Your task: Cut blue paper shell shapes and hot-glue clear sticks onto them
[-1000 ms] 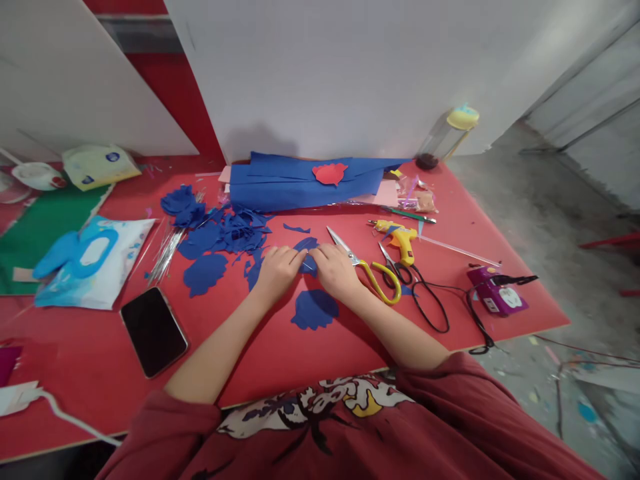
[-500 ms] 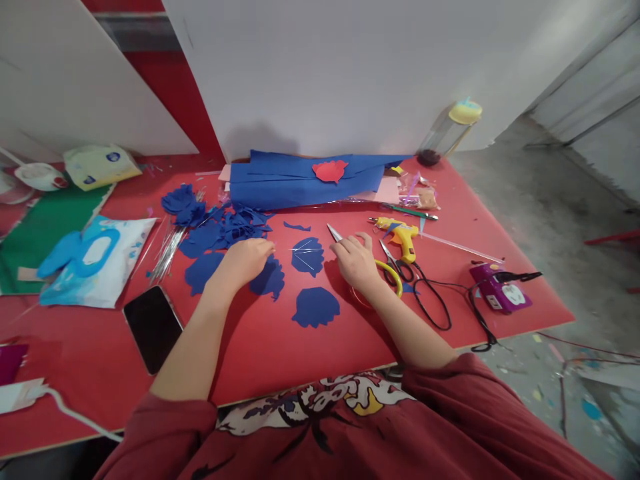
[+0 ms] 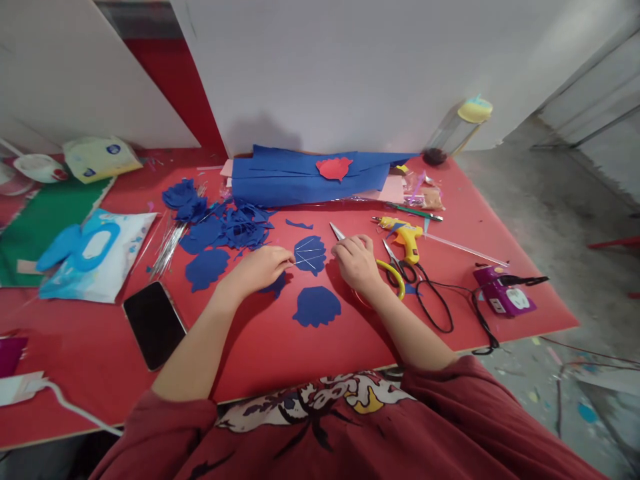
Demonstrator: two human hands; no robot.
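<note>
Thin pale wires (image 3: 311,250) fan out across a scallop-edged blue petal cutout (image 3: 319,261) in the middle of the table. My left hand (image 3: 267,267) pinches the near end of one wire at the petal's left edge, with another blue cutout (image 3: 274,287) partly hidden beneath it. To the right of the petal, my right hand (image 3: 357,263) rests with fingers curled over large scissors (image 3: 399,277) with yellow handles; what its fingertips hold, if anything, is hidden. The scissor blade points up and left past the fingers. Nearer me lies a separate blue cutout (image 3: 317,307).
Blue cutouts (image 3: 243,223) and a wire bundle (image 3: 170,247) lie left, near a phone (image 3: 154,325) and a wipes pack (image 3: 107,257). Rolled blue sheets (image 3: 285,177) stretch along the back. Rightward are small scissors (image 3: 393,252), a yellow glue gun (image 3: 407,237) and a purple box (image 3: 505,291) with cords.
My left hand has shifted right to the petal's edge, and the wires there now lie at different angles. My right hand stays by the scissors. The view has tilted slightly.
</note>
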